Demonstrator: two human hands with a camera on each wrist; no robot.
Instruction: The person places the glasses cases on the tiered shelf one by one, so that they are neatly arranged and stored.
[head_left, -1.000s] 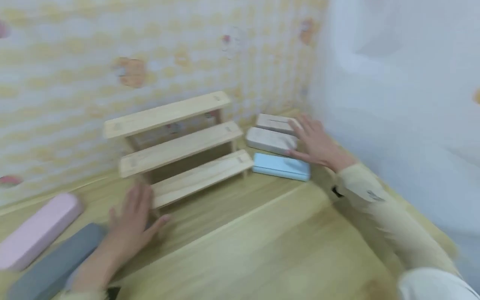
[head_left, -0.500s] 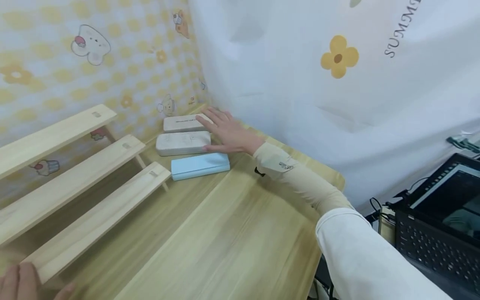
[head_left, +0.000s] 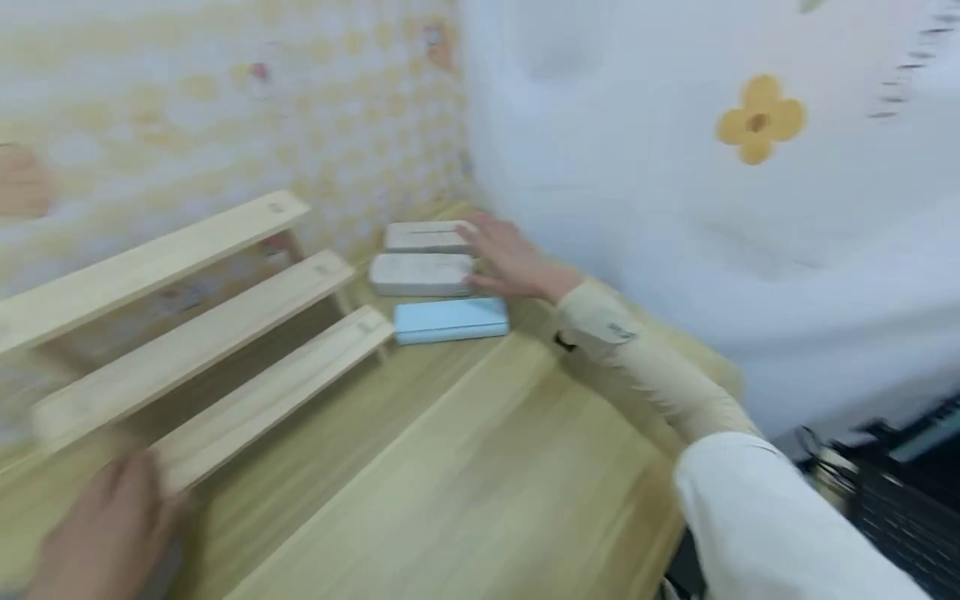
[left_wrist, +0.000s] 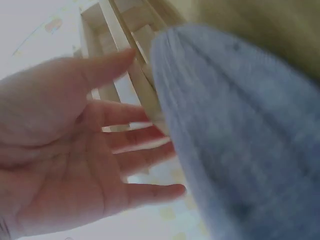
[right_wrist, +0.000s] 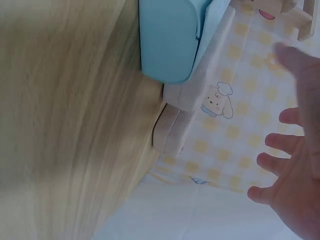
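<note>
My right hand (head_left: 517,258), fingers spread, is beside the right ends of three glasses cases. The nearest is a light blue case (head_left: 450,321), then an off-white case (head_left: 420,275), then a beige one (head_left: 423,235) against the wall. In the right wrist view the hand (right_wrist: 295,165) holds nothing and stays apart from them. My left hand (head_left: 112,525) is blurred near the left end of the three-step wooden shelf (head_left: 270,396). The left wrist view shows its fingers extended beside a grey-blue glasses case (left_wrist: 235,135); whether the fingertips touch it, I cannot tell.
A yellow-checked cloth (head_left: 337,125) hangs behind the shelf, and a white sheet (head_left: 600,150) lines the right side. The wooden table's (head_left: 465,467) right edge runs beside my right arm. A laptop (head_left: 907,500) stands beyond it.
The head view swung right, then partly back left. My left hand shifted left from beside the shelf toward the grey-blue case. My right hand stays by the three cases, which have not moved.
</note>
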